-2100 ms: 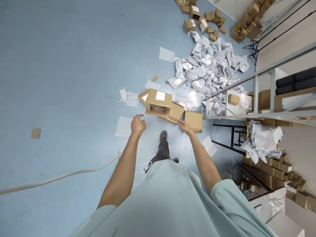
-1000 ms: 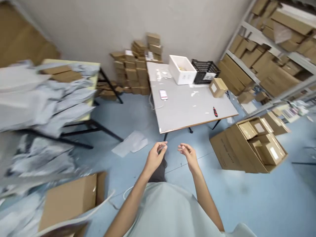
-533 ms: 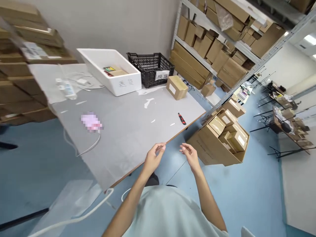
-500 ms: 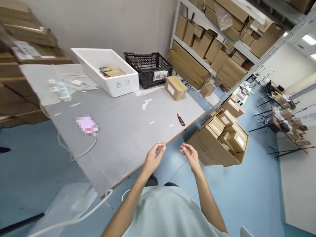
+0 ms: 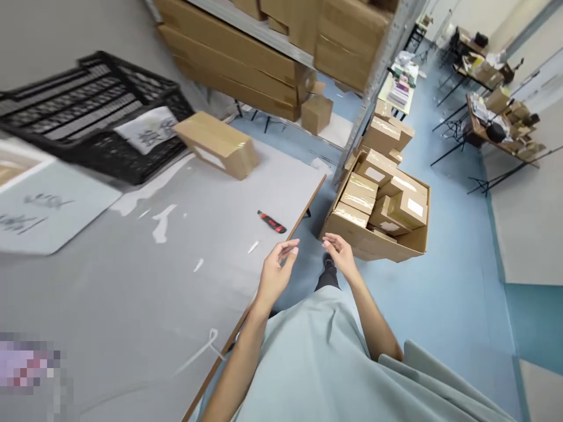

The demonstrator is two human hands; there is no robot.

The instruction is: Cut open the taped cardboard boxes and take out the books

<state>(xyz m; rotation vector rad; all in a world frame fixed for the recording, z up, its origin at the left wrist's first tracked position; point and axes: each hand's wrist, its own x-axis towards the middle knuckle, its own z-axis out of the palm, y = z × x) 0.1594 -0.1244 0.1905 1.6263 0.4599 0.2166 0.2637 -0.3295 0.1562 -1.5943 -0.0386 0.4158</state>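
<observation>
My left hand [image 5: 276,271] hovers at the table's front edge, holding nothing, its fingers curved and the thumb apart. Across a small gap, my right hand [image 5: 341,257] hangs over the floor, also bare, with fingers loosely bent and apart. Closest to my left hand lies a black and red utility knife [image 5: 271,222] on the grey-covered table [image 5: 176,316]. Farther back on the tabletop sits a taped cardboard box [image 5: 220,143] with a white label. Beyond my right hand, a large open carton [image 5: 367,245] on the floor holds several smaller taped boxes.
A black plastic crate [image 5: 132,158] with a paper sign and a white foam box [image 5: 57,205] stand at the table's left. Behind rises a metal shelf [image 5: 264,38] with long cartons. Other tables [image 5: 479,120] stand at far right. A blurred-out pinkish item [image 5: 21,363] lies lower left.
My view has swung right and closer to the carton, so the crate and foam box slide left. A foot now shows forward, near the carton. Both hands stay empty in much the same pose.
</observation>
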